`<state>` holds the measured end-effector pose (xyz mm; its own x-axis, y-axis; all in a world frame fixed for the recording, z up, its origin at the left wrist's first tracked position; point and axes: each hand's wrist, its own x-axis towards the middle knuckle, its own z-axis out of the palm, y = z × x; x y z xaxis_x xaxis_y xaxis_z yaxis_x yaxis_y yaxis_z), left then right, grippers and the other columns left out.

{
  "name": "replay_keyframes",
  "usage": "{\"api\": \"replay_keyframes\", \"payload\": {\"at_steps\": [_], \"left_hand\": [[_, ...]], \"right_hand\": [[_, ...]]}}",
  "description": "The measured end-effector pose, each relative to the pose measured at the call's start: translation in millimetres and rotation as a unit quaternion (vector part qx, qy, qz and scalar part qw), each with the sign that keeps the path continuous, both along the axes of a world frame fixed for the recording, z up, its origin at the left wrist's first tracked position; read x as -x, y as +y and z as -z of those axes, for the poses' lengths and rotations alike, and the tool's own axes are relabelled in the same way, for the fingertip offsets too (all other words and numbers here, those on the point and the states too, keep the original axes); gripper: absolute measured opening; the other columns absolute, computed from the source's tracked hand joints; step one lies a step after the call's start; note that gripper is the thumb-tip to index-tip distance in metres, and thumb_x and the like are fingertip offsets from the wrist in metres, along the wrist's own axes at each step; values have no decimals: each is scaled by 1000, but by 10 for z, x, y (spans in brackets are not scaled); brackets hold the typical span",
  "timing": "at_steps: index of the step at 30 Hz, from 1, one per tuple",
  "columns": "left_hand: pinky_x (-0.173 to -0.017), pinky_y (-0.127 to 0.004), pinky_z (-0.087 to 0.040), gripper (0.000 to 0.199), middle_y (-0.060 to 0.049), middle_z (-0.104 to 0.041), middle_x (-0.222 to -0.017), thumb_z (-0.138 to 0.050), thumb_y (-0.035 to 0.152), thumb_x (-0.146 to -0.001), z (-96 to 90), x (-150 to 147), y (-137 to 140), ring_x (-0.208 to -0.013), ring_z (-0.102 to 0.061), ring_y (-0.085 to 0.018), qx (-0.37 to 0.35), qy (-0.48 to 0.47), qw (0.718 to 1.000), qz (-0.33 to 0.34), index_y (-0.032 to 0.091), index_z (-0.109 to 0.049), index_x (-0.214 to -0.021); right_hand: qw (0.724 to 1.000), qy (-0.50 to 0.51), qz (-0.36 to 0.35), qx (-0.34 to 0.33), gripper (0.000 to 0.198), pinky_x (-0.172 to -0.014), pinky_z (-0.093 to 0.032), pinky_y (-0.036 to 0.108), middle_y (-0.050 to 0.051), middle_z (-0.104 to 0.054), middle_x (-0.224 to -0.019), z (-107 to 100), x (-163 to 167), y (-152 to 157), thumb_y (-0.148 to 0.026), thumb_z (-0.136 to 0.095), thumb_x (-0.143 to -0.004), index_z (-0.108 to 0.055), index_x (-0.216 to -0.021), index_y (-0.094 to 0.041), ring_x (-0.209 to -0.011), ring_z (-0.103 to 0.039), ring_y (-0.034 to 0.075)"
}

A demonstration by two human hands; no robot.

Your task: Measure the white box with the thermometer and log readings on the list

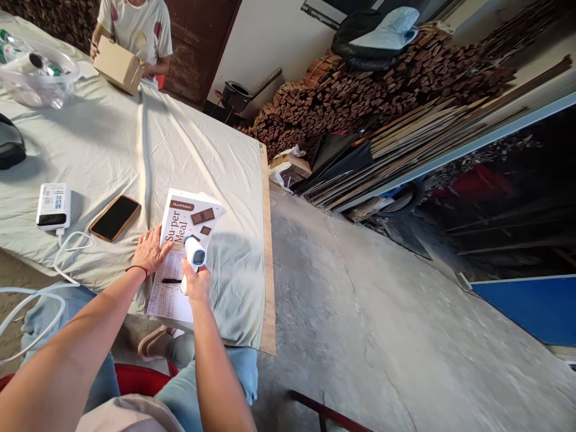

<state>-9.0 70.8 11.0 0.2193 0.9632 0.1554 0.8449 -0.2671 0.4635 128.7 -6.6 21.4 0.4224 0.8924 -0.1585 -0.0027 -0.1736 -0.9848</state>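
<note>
My left hand (152, 251) grips the lower left edge of a white NutriMotion "Su-per Meal" packet (182, 216), its thumb over the front and some fingertips hidden. Chocolate pieces are printed on the packet. In my right hand (198, 282) is a white handheld infrared thermometer (192, 247), its small blue-framed screen facing me. The thermometer overlaps the packet's lower right part. Beneath both hands lies a sheet of paper with writing (168, 303), with a black pen (171, 281) across it.
On the cloth-covered table (180, 144) lie a phone (116, 218) and a white power bank (53, 207) with a cable. A plastic basin (40, 87) stands far left. Across the table, a person holds a cardboard box (117, 65). Stacked firewood (324, 90) lines the wall.
</note>
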Motion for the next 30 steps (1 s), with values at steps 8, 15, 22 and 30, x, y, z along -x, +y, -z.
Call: {"api": "replay_keyframes", "payload": {"at_steps": [8, 15, 22, 30], "left_hand": [[-108, -46, -35, 62, -15, -56, -138, -33, 53, -96, -1, 4, 9, -129, -48, -31, 10, -5, 1000, -8, 14, -34, -144], [-110, -48, -33, 81, -16, -57, -135, -51, 66, -85, -38, 22, -7, -129, -49, -33, 11, -26, 1000, 13, 16, -30, -146], [-109, -49, -33, 92, -16, -56, -133, -61, 70, -76, -60, 7, -21, -127, -49, -34, 21, -24, 999, 21, 17, -31, -145], [-110, -48, -30, 95, -20, -55, -135, -61, 69, -76, -1, -18, -17, -131, -45, -36, 16, 18, 1000, 20, 12, -29, -146]], "right_hand": [[993, 108, -44, 35, 40, -52, -40, 24, -4, -55, -56, -291, -80, -82, -51, -74, -59, -63, -76, -16, -52, -49, 11], [985, -171, 22, 18, 42, -68, -47, 30, 6, -69, -80, -200, -613, -250, -53, -67, -67, -67, -87, -16, -74, -60, 20], [887, -440, 62, 125, 44, -85, -44, 38, 15, -63, -115, 218, -1141, -399, -36, -62, -73, -67, -113, -17, -104, -59, 29], [851, -509, -129, 4, 26, -91, -39, 38, 7, -63, -98, 322, -718, -544, -26, -53, -87, -72, -104, -25, -95, -57, 23]]}}
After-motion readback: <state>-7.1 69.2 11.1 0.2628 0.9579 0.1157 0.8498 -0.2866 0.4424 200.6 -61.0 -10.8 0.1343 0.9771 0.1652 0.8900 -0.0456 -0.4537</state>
